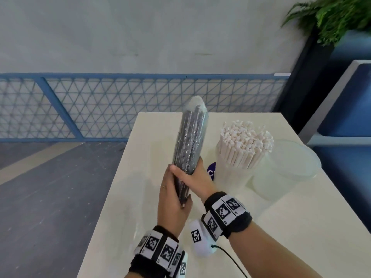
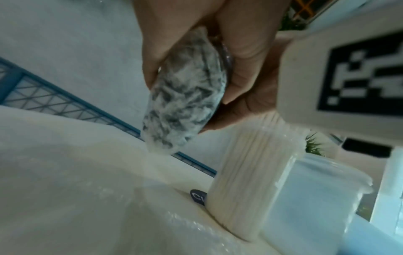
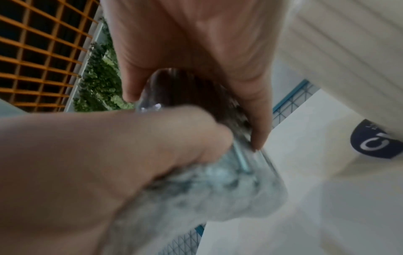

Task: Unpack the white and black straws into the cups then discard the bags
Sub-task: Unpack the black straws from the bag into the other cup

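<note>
A clear bag of black straws (image 1: 190,141) stands tilted above the cream table (image 1: 301,227), its sealed tip pointing away from me. Both hands hold its lower end. My left hand (image 1: 173,197) wraps the bottom from the left, and my right hand (image 1: 193,178) grips just above, thumb across the front. The left wrist view shows the bag's crinkled end (image 2: 185,96) under the left hand (image 2: 161,34). In the right wrist view the right hand (image 3: 196,43) curls round the blurred bag (image 3: 207,189). White straws (image 1: 245,137) fill one clear cup (image 1: 230,177). An empty clear cup (image 1: 285,167) stands to its right.
A dark blue label (image 1: 211,170) shows at the base of the filled cup. Faint clear plastic (image 1: 140,227) lies on the table by my left wrist. The table's left edge drops to a grey floor, with a blue mesh fence (image 1: 120,105) behind and a plant (image 1: 337,15) at the back right.
</note>
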